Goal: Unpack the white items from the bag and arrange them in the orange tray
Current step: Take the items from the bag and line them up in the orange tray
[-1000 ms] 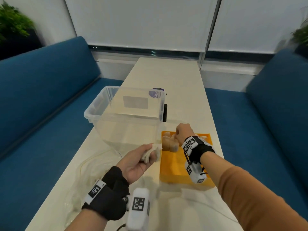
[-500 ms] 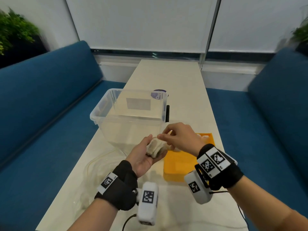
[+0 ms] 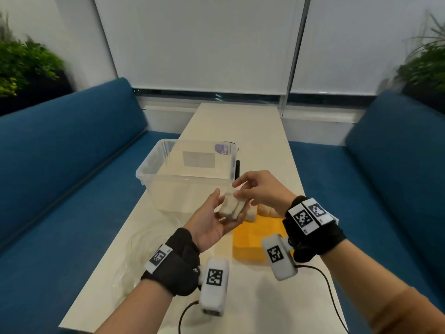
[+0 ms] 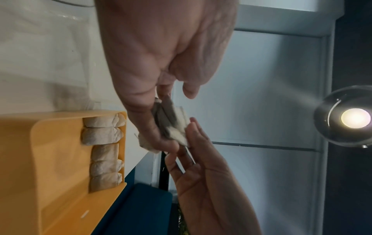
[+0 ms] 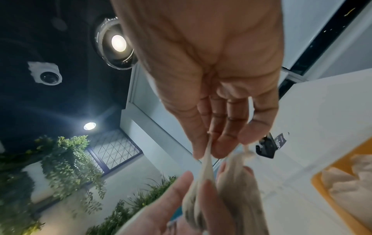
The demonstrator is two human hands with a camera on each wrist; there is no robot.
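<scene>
Closest to the camera, the empty-looking clear plastic bag (image 3: 134,256) lies crumpled on the table's near left edge. Just past it, the left hand (image 3: 212,222) is held palm-up above the table with its fingers curled loosely under a couple of white packets (image 3: 232,207), thumb alongside them. The right hand (image 3: 260,191) comes in from the right and above, and its thumb and forefinger are pinching the top end of one packet; the other fingers are relaxed and a bit spread. In the right wrist view you can see that pinched packet getting stretched upward out of the left hand's bunch.

The packets' long axis runs roughly away from the person, tilted up toward the right hand. The orange tray (image 3: 250,247) sits directly below and to the right of both hands, near the table's right edge, so the right hand is the nearer one for the drop. A row of packets already lines the tray's far edge (image 4: 104,151). Beyond, a clear plastic bin (image 3: 187,177) stands mid-table.
</scene>
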